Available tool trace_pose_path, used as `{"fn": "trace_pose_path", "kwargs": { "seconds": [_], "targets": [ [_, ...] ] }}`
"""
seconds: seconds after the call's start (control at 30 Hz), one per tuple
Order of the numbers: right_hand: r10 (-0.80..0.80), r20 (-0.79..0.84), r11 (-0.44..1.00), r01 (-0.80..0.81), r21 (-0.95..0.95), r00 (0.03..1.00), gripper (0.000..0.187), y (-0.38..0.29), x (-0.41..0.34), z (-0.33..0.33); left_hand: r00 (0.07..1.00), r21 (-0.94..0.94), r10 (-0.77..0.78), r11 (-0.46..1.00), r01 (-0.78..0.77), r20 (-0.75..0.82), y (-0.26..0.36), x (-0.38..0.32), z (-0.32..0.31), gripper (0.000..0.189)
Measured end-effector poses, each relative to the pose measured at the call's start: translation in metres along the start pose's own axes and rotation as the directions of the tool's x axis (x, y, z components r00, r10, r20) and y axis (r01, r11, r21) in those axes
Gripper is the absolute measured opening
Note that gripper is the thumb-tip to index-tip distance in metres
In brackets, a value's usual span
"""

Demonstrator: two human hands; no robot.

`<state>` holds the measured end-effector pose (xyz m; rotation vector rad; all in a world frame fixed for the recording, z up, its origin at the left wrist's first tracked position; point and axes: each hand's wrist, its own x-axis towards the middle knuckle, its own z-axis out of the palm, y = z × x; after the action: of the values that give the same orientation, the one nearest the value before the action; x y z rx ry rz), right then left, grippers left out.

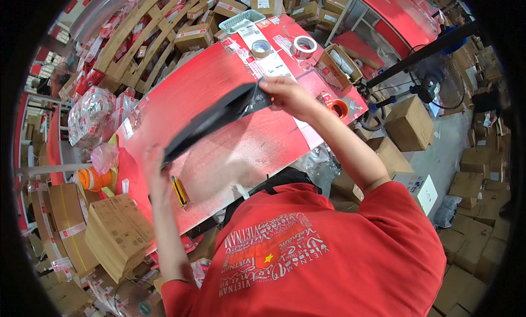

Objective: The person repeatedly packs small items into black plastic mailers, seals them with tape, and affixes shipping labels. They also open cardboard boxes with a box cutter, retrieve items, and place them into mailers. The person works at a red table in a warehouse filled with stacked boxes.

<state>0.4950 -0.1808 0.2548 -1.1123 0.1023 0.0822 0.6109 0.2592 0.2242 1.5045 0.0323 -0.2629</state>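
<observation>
A long, glossy black plastic bag or sheet (213, 116) stretches across in front of me, above the red tabletop (181, 95). Its upper right corner is pinched between the thumb and fingers of my right hand (287, 96). My left hand (155, 165), blurred by motion, grips the lower left end, though its fingers are indistinct. On the table close to my left hand lies a yellow and black utility knife (179, 192). A strip of white printed labels (276, 64) runs behind my right hand, with a roll of tape (261, 49) on it.
Another tape roll (304, 47), an orange roll (338, 109) and an open carton (337, 66) occupy the table's right side. A fan (437, 76) stands farther right. Stacked cardboard (119, 235) is at lower left, beyond it wrapped parcels (91, 116). A wooden pallet (141, 42) borders the far side.
</observation>
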Motion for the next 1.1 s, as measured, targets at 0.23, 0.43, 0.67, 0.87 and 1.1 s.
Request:
{"fn": "trace_pose_path", "kwargs": {
  "seconds": [0.23,0.43,0.67,0.87,1.1],
  "targets": [
    [-0.012,-0.397,0.974,-0.079,-0.212,0.918,0.026,0.047,-0.096,-0.006,0.949,0.404,0.194,0.87,-0.284,0.249,-0.033,-0.063,0.003,0.03],
    [0.088,-0.745,0.668,-0.594,-0.448,0.661,0.025,0.182,-0.113,-0.091,0.84,0.801,-0.295,0.547,-0.242,0.455,-0.114,-0.076,0.119,0.046],
    [0.002,-0.108,0.062,-0.108,-0.992,0.994,0.013,0.199,-0.247,-0.136,0.449,0.454,-0.175,-0.017,-0.891,0.876,-0.203,0.003,0.211,0.088],
    [0.978,-0.106,-0.079,-0.153,-0.985,0.179,0.013,0.194,-0.356,-0.186,0.495,0.499,-0.077,0.2,-0.843,0.866,-0.204,-0.035,0.17,0.099],
    [-0.059,0.485,-0.309,0.446,-0.84,0.873,0.06,0.124,-0.102,-0.208,0.559,0.61,-0.352,0.045,-0.791,0.751,-0.201,-0.111,0.114,0.1]
  ]
}}
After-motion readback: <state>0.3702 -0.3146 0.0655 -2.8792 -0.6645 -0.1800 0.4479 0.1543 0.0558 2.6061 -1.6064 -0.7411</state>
